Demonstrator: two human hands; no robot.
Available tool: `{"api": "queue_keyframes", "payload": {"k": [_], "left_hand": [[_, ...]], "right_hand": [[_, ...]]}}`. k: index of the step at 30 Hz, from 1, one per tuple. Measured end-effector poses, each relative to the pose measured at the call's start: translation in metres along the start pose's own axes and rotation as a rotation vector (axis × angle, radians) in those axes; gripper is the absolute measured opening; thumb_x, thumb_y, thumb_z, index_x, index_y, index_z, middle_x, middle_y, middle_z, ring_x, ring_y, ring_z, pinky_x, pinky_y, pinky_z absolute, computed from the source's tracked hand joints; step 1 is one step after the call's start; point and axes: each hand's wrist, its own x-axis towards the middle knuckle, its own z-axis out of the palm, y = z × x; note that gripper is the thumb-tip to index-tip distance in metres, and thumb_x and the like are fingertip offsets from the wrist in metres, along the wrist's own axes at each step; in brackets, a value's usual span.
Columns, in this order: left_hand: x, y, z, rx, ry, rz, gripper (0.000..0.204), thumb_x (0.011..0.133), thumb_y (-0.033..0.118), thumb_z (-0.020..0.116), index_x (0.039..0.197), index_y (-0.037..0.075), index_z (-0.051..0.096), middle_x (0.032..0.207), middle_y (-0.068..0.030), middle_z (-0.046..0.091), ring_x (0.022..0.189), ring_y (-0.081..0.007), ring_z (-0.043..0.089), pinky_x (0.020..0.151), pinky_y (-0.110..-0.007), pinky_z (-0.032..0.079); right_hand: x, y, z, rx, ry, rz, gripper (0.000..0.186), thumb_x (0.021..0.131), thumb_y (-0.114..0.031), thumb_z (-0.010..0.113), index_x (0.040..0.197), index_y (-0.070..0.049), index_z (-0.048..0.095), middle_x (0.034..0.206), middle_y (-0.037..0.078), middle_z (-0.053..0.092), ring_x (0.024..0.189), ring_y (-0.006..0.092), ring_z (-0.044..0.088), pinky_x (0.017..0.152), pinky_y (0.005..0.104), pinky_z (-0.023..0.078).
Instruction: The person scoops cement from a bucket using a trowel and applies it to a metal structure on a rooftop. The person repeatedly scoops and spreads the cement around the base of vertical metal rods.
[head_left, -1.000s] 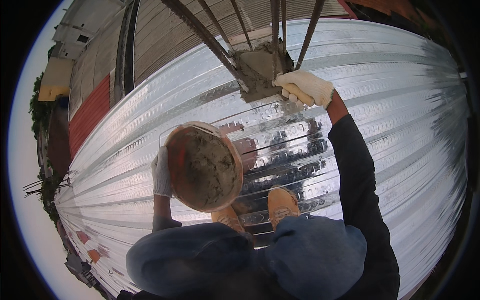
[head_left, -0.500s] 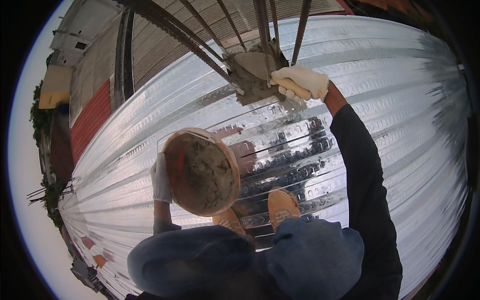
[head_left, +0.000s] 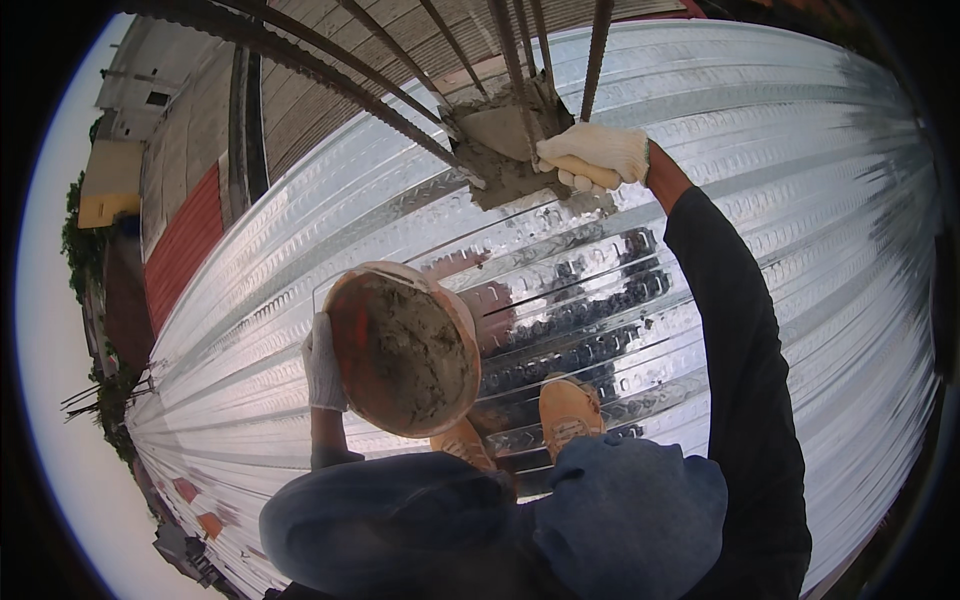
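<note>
My right hand (head_left: 597, 157), in a pale knitted glove, is wrapped round the light handle of a trowel (head_left: 497, 133). The trowel's blade lies among upright ribbed steel bars (head_left: 512, 75), over wet grey mortar (head_left: 510, 185) spread at their base. My left hand (head_left: 322, 365), also gloved, grips the left side of a round reddish bucket (head_left: 350, 335). The bucket leans so its mouth faces me, and grey mortar (head_left: 425, 350) coats its inside. My left fingers are partly hidden behind the bucket's wall.
Shiny corrugated metal sheeting (head_left: 790, 300) spreads all round, with raised ribs. My tan shoes (head_left: 570, 410) stand on it just below the bucket. Mortar smears lie near the bars. Beyond the sheet's far left edge are a grey roof (head_left: 310, 100) and a red panel (head_left: 185, 245).
The view has shifted slightly, with the bars and right hand a little higher in it and the bucket slightly lower. Both hands keep their hold, and the trowel stays at the mortar.
</note>
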Motion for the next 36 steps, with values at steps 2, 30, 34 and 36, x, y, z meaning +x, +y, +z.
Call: {"api": "queue_keyframes", "payload": {"k": [2,30,34,36], "left_hand": [[0.0,0.0,0.001,-0.031,-0.009,0.007,0.055,0.115,0.052,0.064,0.132,0.0,0.076,0.122,-0.0075,0.08,0.104,-0.0165,0.075,0.089,-0.033,0.063],[0.002,-0.004,-0.002,-0.003,0.033,0.014,0.052,0.116,0.049,0.064,0.125,-0.001,0.078,0.112,-0.0034,0.079,0.098,-0.0114,0.071,0.084,-0.03,0.06],[0.004,-0.007,0.0,-0.052,0.019,-0.005,0.052,0.116,0.049,0.064,0.128,0.0,0.078,0.115,-0.0036,0.079,0.101,-0.0119,0.071,0.087,-0.031,0.06],[0.002,-0.006,0.002,-0.074,-0.002,-0.001,0.051,0.116,0.048,0.064,0.129,0.0,0.078,0.116,-0.0035,0.079,0.102,-0.0122,0.07,0.088,-0.032,0.06]], "right_hand": [[-0.002,-0.001,0.001,-0.01,0.002,0.0,0.05,0.105,-0.048,0.068,0.118,0.0,0.073,0.086,0.004,0.069,0.063,0.0127,0.063,0.049,0.0318,0.048],[0.015,0.028,0.087,0.44,0.55,-0.12,0.038,0.107,-0.038,0.059,0.11,-0.003,0.073,0.079,0.01,0.067,0.058,0.0195,0.061,0.051,0.0363,0.05],[0.031,0.042,0.101,0.15,0.809,-0.128,0.044,0.109,-0.043,0.055,0.122,-0.005,0.073,0.099,0.022,0.079,0.087,0.0399,0.077,0.077,0.0518,0.06],[0.037,0.051,0.106,-0.061,0.951,-0.123,0.047,0.109,-0.044,0.054,0.127,-0.005,0.072,0.111,0.027,0.08,0.105,0.0482,0.076,0.092,0.0582,0.06]]}}
